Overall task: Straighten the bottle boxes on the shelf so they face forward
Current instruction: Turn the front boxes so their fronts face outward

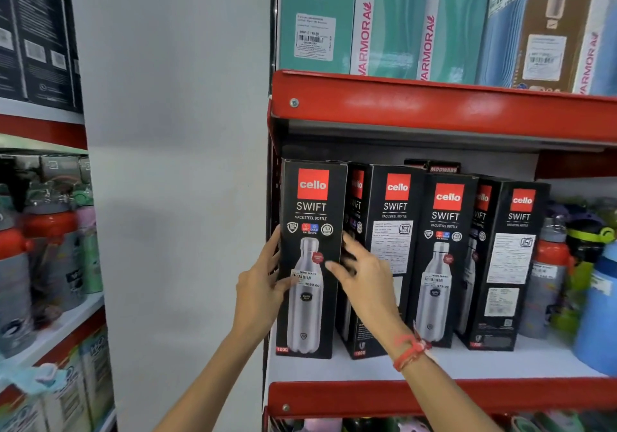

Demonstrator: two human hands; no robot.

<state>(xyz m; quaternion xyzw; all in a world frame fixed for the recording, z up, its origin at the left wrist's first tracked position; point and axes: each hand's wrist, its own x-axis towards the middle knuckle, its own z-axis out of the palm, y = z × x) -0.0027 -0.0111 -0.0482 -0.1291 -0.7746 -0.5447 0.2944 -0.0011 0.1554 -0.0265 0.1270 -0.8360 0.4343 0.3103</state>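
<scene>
Several tall black Cello Swift bottle boxes stand in a row on the white shelf. The leftmost box faces forward, with my left hand holding its left edge and thumb on its front. My right hand has its fingers at that box's right edge, in front of the second box, which is turned so a text side panel shows. The third box faces forward. The fourth box is also turned, showing a side panel.
Loose bottles crowd the shelf's right end. A red shelf lip above carries teal and brown boxes. A white wall stands left of the unit, with another bottle rack beyond it.
</scene>
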